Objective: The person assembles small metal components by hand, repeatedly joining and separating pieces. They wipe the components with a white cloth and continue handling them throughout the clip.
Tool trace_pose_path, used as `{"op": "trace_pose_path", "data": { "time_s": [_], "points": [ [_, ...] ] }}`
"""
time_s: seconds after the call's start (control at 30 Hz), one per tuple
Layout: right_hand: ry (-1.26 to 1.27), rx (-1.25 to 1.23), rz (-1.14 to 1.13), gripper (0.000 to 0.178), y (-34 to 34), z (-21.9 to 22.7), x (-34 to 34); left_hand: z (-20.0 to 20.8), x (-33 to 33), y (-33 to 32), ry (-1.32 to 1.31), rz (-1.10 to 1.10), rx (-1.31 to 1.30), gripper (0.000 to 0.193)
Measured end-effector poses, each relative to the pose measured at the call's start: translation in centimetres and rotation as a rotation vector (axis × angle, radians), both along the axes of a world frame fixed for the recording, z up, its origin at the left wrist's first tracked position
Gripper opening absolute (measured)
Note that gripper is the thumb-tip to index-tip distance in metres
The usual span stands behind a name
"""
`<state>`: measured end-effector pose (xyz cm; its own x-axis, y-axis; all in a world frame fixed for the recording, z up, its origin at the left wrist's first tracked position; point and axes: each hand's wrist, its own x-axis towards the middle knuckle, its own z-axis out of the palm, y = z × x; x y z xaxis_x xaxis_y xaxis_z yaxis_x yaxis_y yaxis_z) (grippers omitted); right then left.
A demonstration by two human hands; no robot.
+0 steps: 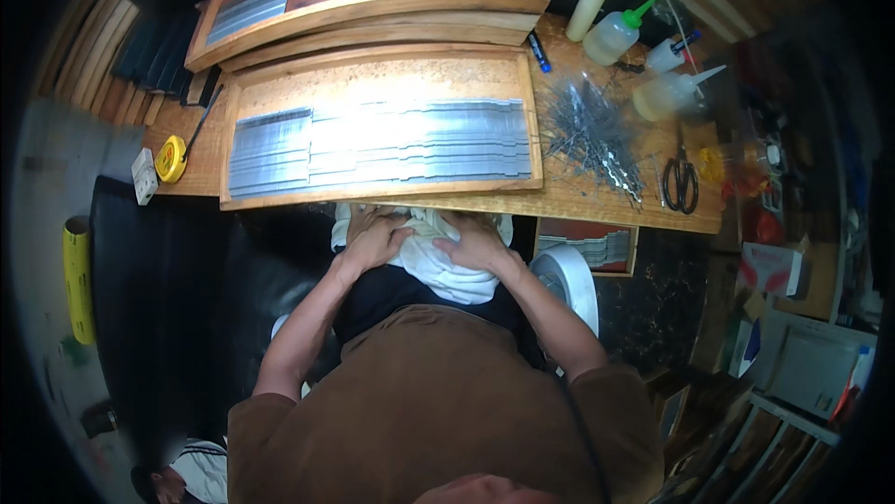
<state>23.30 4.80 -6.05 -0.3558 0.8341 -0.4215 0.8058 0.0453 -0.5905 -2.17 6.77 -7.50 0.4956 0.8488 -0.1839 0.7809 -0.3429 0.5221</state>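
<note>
A bunched white cloth [438, 266] lies over my lap, just below the front edge of the workbench. My left hand [375, 238] grips its left side, with the thumb pointing inward. On the other side my right hand [474, 243] is closed on the same cloth, its thumb also turned toward the middle. Folds of cloth hide some of the fingertips. Directly beyond the hands stands a shallow wooden tray [382, 194] at the bench edge. Rows of thin grey metal strips [419, 145] lie in it under a bright glare.
More wooden trays [392, 24] are stacked behind. A pile of thin metal pins [592, 126], black scissors [681, 182] and squeeze bottles [615, 36] occupy the bench's right. A yellow tape measure [172, 159] sits left. Below are an open drawer [587, 248] and another person [191, 471].
</note>
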Motion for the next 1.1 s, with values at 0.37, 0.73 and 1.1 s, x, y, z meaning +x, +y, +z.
{"op": "trace_pose_path", "data": {
  "time_s": [0.37, 0.73, 1.1],
  "points": [
    [0.159, 0.152, -0.31, 0.04, -0.4, -1.4, -0.9, -2.1, 1.9, -0.1, -0.103, 0.149, 0.207, 0.037],
    [0.173, 0.384, -0.338, 0.035, -0.3, -1.5, -2.0, -2.0, 2.0, 0.8, -0.263, 0.254, 0.406, 0.028],
    [0.042, 0.079, -0.294, 0.041, -0.4, 0.6, -2.3, -1.0, -0.4, -0.5, -0.451, 0.293, 0.168, 0.055]
  ]
}}
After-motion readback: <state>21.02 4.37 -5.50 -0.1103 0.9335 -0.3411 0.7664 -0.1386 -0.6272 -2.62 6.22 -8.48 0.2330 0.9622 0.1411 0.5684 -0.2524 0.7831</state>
